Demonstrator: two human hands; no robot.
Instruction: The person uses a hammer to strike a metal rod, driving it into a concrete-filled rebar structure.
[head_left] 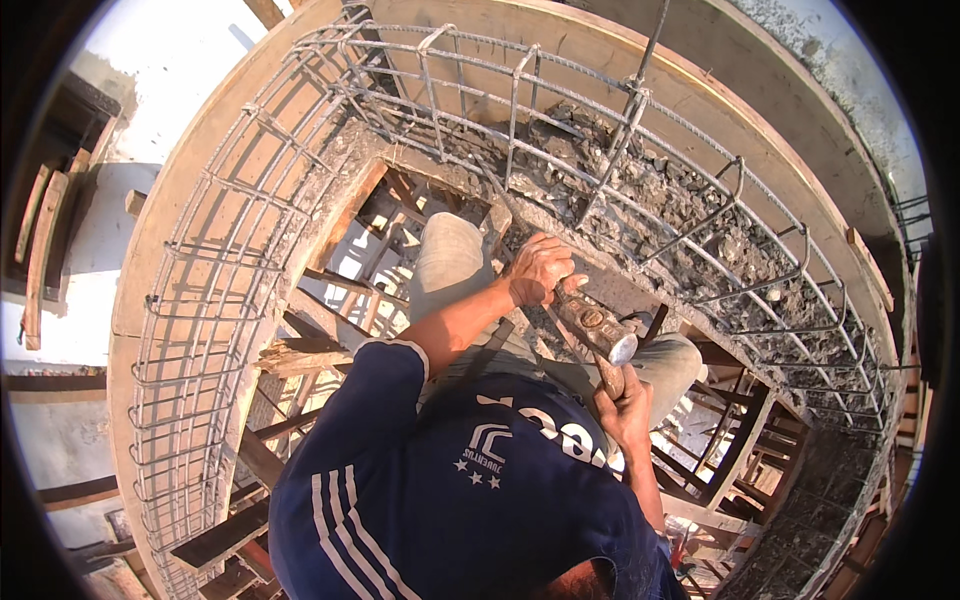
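Note:
My right hand (626, 408) is wrapped round the wooden handle of a hammer (594, 324), just below its head. The heavy steel head has a worn, shiny round face and lies between my two hands, over my lap. My left hand (541, 268) is closed near the far end of the hammer head, beside the inner edge of the concrete. What its fingers hold, if anything, I cannot make out. Past my hands a band of rough, broken concrete (690, 215) lies under a curved cage of steel rebar (520, 85).
Smooth curved formwork (140, 290) surrounds the rebar cage on the outer side. Below me, wooden beams (740, 440) cross the gaps, with sunlit ground far beneath. A broken timber end (300, 357) juts out at left. An upright bar (655, 40) rises from the cage.

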